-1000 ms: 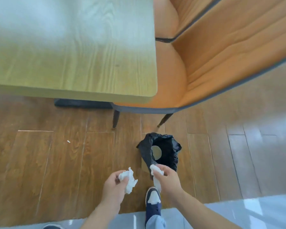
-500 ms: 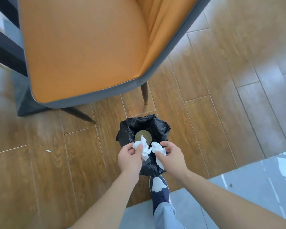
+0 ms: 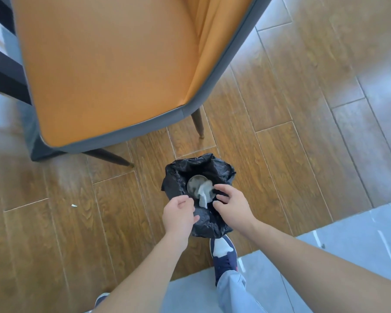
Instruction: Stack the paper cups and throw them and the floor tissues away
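Observation:
A small bin lined with a black bag [image 3: 176, 175] stands on the wood floor in front of me. Inside it I see the round mouth of a paper cup [image 3: 195, 182] and a white tissue [image 3: 203, 195] lying partly over it. My left hand [image 3: 178, 214] hovers over the bin's near left rim, fingers curled loosely, holding nothing. My right hand [image 3: 231, 203] is spread over the near right rim, fingers apart and empty. The second tissue is not visible.
An orange chair [image 3: 113, 71] with a grey edge and dark legs stands just beyond the bin. My shoe [image 3: 224, 254] is right below the bin. A tiny white scrap [image 3: 74, 205] lies on the floor to the left. Grey tile floor [image 3: 348, 256] begins at lower right.
Both hands held crumpled tissues above the bin; now the tissues have left my hands and one lies in the bin. Both hands have opened and drawn slightly apart.

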